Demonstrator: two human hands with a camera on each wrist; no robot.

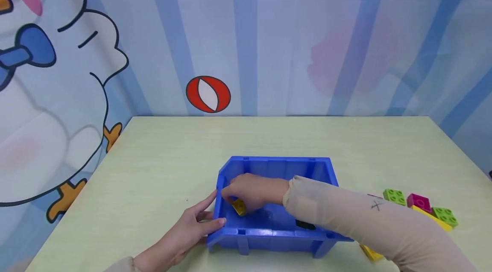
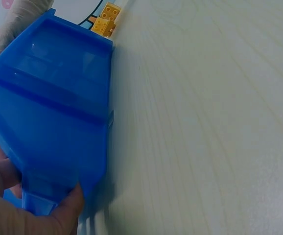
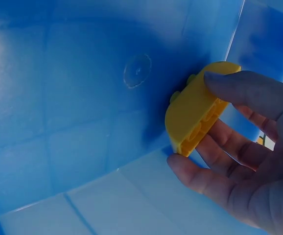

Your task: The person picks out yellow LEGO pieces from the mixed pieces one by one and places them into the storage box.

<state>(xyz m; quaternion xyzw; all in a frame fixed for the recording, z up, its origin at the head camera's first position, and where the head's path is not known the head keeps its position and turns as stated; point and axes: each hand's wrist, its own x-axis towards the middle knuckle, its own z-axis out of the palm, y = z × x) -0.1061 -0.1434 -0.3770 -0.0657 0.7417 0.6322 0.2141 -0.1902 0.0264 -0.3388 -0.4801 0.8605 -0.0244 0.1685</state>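
A blue plastic bin (image 1: 276, 232) stands at the front middle of the table. My left hand (image 1: 188, 229) grips its left end, with the thumb over the near corner of the rim; the left wrist view shows the fingers around that edge of the bin (image 2: 53, 107). Inside, near the left end, my right hand (image 1: 247, 190) pinches a yellow toy building block (image 3: 195, 110) between thumb and fingers. The block has a curved outline, and its studs face the blue bin surface. Whether it touches the bin I cannot tell.
Right of the bin lie several toy bricks: green (image 1: 394, 196), magenta (image 1: 419, 202), a long yellow one (image 1: 434, 218) and another yellow one (image 1: 370, 252) by my sleeve. A small black patch (image 1: 305, 224) shows beneath my right forearm. A printed curtain (image 1: 269, 50) backs the table.
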